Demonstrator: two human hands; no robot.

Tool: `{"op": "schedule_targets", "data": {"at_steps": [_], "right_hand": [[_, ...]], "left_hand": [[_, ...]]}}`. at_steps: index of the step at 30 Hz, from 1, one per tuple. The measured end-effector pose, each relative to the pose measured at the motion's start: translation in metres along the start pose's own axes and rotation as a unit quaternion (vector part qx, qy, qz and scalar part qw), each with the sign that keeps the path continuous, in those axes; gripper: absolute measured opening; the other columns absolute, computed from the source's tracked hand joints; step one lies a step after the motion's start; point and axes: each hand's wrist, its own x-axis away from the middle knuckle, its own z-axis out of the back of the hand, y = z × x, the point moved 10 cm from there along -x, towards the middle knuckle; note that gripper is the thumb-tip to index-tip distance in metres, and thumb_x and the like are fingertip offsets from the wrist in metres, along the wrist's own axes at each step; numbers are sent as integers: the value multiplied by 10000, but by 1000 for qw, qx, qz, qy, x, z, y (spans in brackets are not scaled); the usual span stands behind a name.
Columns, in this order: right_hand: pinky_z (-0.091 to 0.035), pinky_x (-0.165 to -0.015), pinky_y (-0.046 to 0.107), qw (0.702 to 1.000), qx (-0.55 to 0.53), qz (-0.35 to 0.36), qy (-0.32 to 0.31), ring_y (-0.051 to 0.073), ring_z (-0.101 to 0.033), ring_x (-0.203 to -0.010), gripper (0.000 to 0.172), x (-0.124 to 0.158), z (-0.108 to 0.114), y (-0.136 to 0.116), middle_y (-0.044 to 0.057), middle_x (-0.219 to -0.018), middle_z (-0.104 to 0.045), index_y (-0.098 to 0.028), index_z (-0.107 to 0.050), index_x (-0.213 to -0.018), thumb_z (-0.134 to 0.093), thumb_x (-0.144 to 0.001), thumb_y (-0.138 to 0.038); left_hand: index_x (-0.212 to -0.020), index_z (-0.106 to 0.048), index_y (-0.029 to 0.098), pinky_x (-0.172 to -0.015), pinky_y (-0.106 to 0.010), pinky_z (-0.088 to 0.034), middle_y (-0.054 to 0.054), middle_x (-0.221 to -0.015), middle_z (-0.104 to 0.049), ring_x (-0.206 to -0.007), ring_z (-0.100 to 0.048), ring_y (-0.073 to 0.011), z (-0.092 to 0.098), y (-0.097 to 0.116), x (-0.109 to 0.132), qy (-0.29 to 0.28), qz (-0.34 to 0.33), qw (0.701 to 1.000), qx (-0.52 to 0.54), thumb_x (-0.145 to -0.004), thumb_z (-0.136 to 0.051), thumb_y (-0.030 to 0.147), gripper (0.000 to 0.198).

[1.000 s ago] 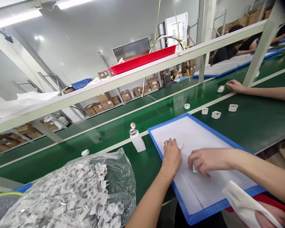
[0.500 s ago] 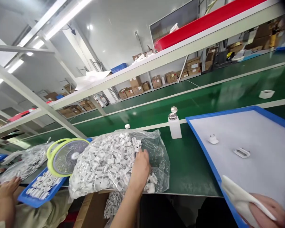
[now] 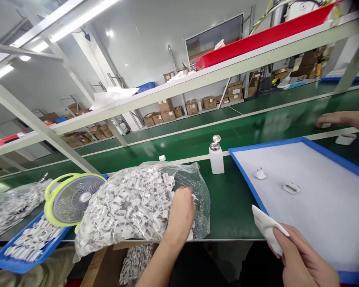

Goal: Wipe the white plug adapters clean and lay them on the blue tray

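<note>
My left hand (image 3: 181,211) is sunk into the mouth of the clear plastic bag (image 3: 137,203) of small white plug parts, which lies on the green worktop (image 3: 233,207) at its near edge, easy to reach. The fingers curl down among the parts, so I cannot tell whether they pinch one or are merely pressed together. My right hand (image 3: 302,255) is at the near right, fingers closed on a folded white cloth (image 3: 266,225) over the near left corner of the blue-rimmed tray (image 3: 245,175). Two white parts (image 3: 260,173) lie apart on the tray's white sheet. A white dispenser bottle (image 3: 216,157) stands upright just left of the tray. A green fan (image 3: 73,197) rests left of the bag. Another person's hand (image 3: 332,118) reaches in at the far right, blurred. The tray's right side is cut off.
</note>
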Motion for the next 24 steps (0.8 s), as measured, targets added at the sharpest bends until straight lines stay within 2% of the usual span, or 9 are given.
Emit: {"op": "schedule_targets", "data": {"at_steps": [4, 6, 8, 11, 14, 17, 20, 22, 24], "right_hand": [[-541, -616, 242, 988, -31, -142, -49, 243, -684, -824, 429, -5, -8, 10, 53, -849, -724, -151, -771, -991, -768, -780, -525], [-525, -583, 246, 972, -94, -201, -73, 222, -660, -745, 440, -2, -20, 11, 38, -768, -703, -153, -773, -989, -795, -752, -522], [-511, -578, 247, 954, -156, -238, -94, 194, -617, -687, 444, 1, -31, 10, 20, -724, -675, -158, -772, -995, -832, -710, -494], [-515, -624, 255, 940, -180, -268, -113, 186, -588, -708, 505, 5, -37, 12, 21, -768, -672, -152, -764, -1026, -876, -652, -472], [-518, -666, 269, 944, -143, -270, -124, 196, -583, -745, 588, 5, -33, 18, 29, -798, -668, -150, -736, -1116, -807, -728, -587], [-522, -715, 280, 967, -65, -200, -146, 207, -599, -801, 572, -1, -30, 16, 49, -871, -674, -163, -713, -1172, -646, -871, -644], [-527, -794, 295, 985, 75, -34, -154, 205, -627, -876, 447, -9, -35, -1, 78, -1032, -658, -180, -718, -1158, -514, -989, -540], [-531, -781, 296, 968, 171, 89, -159, 191, -635, -884, 388, -8, -49, -15, 90, -1076, -624, -178, -701, -1192, -423, -1047, -408], [-540, -761, 294, 943, 219, 165, -186, 179, -638, -876, 373, -3, -69, -19, 87, -1050, -604, -179, -671, -1248, -365, -1064, -288]], "left_hand": [[-714, -745, 171, -664, -286, -431, -87, -719, -706, -720, -670, -211, -40, 46, 2, -48, -42, 995, 81, -832, -629, 123, 172], [-716, -751, 158, -627, -290, -434, -106, -722, -712, -703, -676, -226, -59, 58, 2, -64, -41, 992, 102, -797, -671, 130, 117], [-760, -759, 139, -645, -305, -451, -133, -759, -721, -732, -687, -250, -70, 64, 1, -71, -37, 990, 114, -795, -681, 138, 86], [-940, -767, 107, -771, -340, -487, -175, -915, -738, -889, -699, -287, -71, 64, 2, -66, -46, 988, 129, -881, -629, 207, 181], [-1283, -663, 104, -930, -346, -476, -190, -1208, -693, -1112, -647, -279, -67, 56, 10, -61, -69, 983, 157, -979, -511, 267, 377], [-1437, -550, 169, -914, -333, -501, -151, -1320, -636, -1063, -642, -251, -77, 44, 20, -87, -77, 968, 223, -921, -612, 291, 534], [-1410, -582, 202, -853, -335, -519, -123, -1279, -642, -973, -637, -241, -91, 35, 23, -91, -85, 957, 264, -819, -701, 206, 602], [-1309, -658, 189, -876, -343, -510, -115, -1231, -661, -980, -628, -242, -95, 36, 21, -68, -106, 956, 266, -813, -673, 147, 498], [-1206, -709, 179, -889, -347, -503, -103, -1149, -682, -972, -625, -237, -96, 40, 18, -44, -130, 953, 268, -820, -631, 101, 401]]}}
